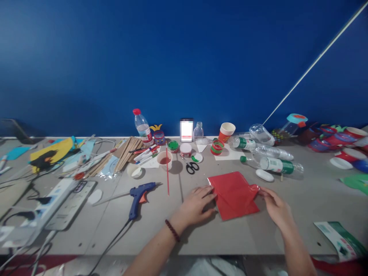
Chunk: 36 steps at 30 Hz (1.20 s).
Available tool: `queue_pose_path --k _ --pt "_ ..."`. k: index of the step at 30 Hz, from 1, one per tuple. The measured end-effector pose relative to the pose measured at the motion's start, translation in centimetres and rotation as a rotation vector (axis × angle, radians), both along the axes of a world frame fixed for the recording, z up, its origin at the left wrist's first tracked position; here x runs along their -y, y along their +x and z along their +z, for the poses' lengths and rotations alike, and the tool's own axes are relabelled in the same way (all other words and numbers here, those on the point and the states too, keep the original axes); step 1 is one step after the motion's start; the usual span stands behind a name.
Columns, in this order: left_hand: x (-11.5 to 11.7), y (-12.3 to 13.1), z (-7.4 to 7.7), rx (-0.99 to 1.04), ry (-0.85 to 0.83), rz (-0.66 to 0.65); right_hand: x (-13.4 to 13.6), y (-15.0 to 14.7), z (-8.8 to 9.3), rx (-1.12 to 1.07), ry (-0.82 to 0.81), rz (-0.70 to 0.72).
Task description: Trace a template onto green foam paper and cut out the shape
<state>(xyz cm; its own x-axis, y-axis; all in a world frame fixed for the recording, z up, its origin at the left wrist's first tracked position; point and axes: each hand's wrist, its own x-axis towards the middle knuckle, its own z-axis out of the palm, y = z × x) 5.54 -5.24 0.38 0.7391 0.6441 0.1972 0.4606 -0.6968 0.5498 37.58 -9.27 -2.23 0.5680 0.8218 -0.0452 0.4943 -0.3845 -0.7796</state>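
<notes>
A red sheet of paper (233, 195) lies flat on the grey table (161, 226) in front of me. My left hand (198, 203) rests on its left edge, fingers stretched flat and pressing it down. My right hand (274, 205) pinches a small folded flap at the sheet's right corner. A dark bead bracelet sits on my left wrist.
A blue glue gun (140, 194), a red stick (167, 172), scissors (191, 166), paint cups (165, 160), pens and wooden sticks (126, 153) lie left and behind. Plastic bottles (270, 159) and paper cups (226, 131) lie behind right. A power strip (48, 203) sits far left.
</notes>
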Motion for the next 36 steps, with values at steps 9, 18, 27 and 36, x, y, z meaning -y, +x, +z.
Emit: queue_pose_path --k 9,18,27,36 --pt "-0.1 0.0 -0.1 -0.007 0.002 -0.027 -1.7 -0.4 2.6 -0.350 -0.181 -0.023" --pt "0.0 0.0 -0.3 0.015 -0.006 -0.020 -1.8 0.7 1.9 -0.525 -0.049 -0.086" --pt "0.0 -0.1 -0.2 0.017 -0.030 -0.042 -1.3 -0.7 2.6 -0.492 0.127 -0.173" --pt "0.0 -0.1 -0.6 -0.005 -0.033 -0.045 -0.7 -0.9 0.6 -0.438 0.234 -0.234"
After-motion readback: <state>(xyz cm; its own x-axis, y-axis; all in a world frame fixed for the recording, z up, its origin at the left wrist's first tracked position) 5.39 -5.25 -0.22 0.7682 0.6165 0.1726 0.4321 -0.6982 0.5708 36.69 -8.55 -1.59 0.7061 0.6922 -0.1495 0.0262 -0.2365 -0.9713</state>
